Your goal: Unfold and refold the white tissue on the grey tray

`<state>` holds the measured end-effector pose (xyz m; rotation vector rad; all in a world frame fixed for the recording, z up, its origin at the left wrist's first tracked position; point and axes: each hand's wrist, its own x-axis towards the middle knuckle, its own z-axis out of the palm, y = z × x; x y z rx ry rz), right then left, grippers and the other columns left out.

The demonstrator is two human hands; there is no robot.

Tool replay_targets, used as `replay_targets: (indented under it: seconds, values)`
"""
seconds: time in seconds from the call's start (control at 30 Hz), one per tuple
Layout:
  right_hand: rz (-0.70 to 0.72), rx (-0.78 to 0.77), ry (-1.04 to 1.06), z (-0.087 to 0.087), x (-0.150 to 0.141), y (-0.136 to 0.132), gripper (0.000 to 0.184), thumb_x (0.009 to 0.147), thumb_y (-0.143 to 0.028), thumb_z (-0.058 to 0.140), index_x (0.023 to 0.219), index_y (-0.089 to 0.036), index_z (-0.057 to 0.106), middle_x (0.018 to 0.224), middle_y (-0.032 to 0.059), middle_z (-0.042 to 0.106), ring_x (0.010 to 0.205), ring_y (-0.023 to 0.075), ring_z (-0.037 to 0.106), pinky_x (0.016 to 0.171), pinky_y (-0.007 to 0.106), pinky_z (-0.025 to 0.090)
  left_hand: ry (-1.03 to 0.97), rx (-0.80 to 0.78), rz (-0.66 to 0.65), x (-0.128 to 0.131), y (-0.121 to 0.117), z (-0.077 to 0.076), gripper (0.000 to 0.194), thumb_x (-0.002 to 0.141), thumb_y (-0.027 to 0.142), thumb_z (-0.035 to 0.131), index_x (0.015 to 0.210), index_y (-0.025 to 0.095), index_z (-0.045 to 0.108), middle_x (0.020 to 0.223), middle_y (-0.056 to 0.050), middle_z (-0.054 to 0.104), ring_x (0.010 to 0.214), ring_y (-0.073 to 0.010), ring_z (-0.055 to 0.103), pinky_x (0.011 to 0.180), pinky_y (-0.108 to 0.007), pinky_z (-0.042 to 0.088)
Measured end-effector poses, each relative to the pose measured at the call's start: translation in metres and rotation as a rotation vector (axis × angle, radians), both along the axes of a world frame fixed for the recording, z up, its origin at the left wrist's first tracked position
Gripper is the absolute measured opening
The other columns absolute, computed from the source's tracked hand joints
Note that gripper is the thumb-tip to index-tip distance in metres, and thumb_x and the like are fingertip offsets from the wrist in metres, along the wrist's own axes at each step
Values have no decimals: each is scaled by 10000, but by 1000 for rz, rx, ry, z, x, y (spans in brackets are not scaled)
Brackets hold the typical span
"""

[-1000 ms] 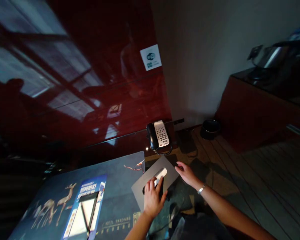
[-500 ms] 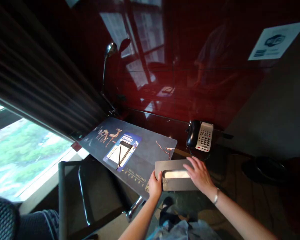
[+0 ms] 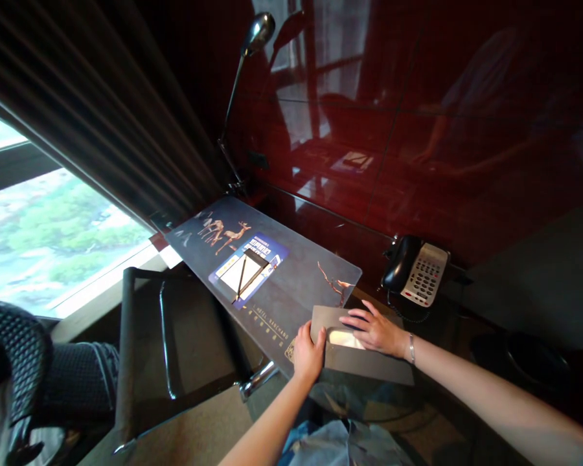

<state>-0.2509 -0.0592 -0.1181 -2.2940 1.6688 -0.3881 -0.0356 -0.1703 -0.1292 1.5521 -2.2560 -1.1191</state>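
The left hand (image 3: 309,355), half curled, clasps the edge of a grey tissue box (image 3: 369,366); the right hand (image 3: 376,331) lies open and flat on its top. Just beside it is 1 desk mat (image 3: 276,278) printed "HOTEL NANCHANG"; farther off stand 1 telephone (image 3: 415,270) and 1 lamp (image 3: 257,33).

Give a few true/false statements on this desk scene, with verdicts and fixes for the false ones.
The left hand and the right hand both touch the flat grey box. True.
The bracelet is on the left wrist. False: it is on the right wrist.
The telephone stands on the desk mat. False: it stands off the mat, to its right.
The desk lamp stands beyond the mat's far end. True.
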Motion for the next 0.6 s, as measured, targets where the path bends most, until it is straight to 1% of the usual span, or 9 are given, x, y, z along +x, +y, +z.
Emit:
replay_targets:
  seconds: [0.03,0.1,0.17,0.23,0.27,0.33,0.43,0.53,0.6]
  values:
    - [-34,-53,17,-2,0,4,236,896,-179,463,1032,-236,647,1449,29,428,1327,252,366,1125,622,156,22,-52,1,1,0,1,510,907,460,401,1254,102,507,1244,-159,552,1158,-277,498,1026,-412,377]
    - [-113,-149,6,-5,2,10,184,888,-189,481,969,-220,643,1439,36,441,1294,256,385,1088,617,248,85,-221,-37,4,1,7,446,919,397,411,1256,121,507,1294,-148,499,1193,-266,438,1048,-431,356]
    - [-203,-186,-48,-8,3,15,160,887,-187,486,935,-222,634,1420,35,455,1267,243,402,1060,581,314,156,-383,-192,4,-1,17,349,915,345,445,1203,187,562,1262,-105,508,1183,-254,406,1038,-432,360]
    - [-268,-173,-111,-9,4,17,157,886,-178,484,923,-230,628,1414,29,451,1251,228,414,1054,541,343,180,-455,-415,0,-5,28,265,891,338,501,1104,246,630,1178,-66,551,1133,-258,408,1002,-438,376]
    - [-286,-162,-142,-9,5,17,159,888,-176,481,921,-231,626,1413,28,446,1245,222,419,1054,523,351,168,-465,-509,-3,-8,33,243,875,349,527,1066,263,649,1146,-56,566,1112,-266,407,983,-449,381]
    - [-321,-146,-209,-8,4,17,167,898,-182,466,920,-227,625,1414,33,435,1240,209,423,1051,475,373,110,-461,-621,-10,-17,39,239,847,386,565,1034,278,666,1117,-50,582,1085,-282,406,947,-470,382]
    - [-369,-125,-289,-6,2,15,182,913,-194,448,901,-217,628,1392,38,445,1235,188,422,1043,406,399,32,-438,-710,-20,-30,43,271,829,446,580,1022,279,672,1074,-56,589,1055,-286,412,896,-467,382]
    - [-392,-130,-299,-5,2,13,190,916,-196,445,877,-213,630,1362,32,475,1226,177,430,1052,389,397,23,-440,-809,-26,-37,43,293,845,489,543,1007,282,672,1055,-55,586,1028,-269,417,877,-447,371]
    - [-409,-159,-300,-5,3,14,192,915,-201,453,876,-220,640,1362,27,477,1224,171,434,1045,378,407,27,-458,-861,-28,-38,44,308,860,488,515,1041,284,659,1064,-57,581,1021,-259,416,887,-442,359]
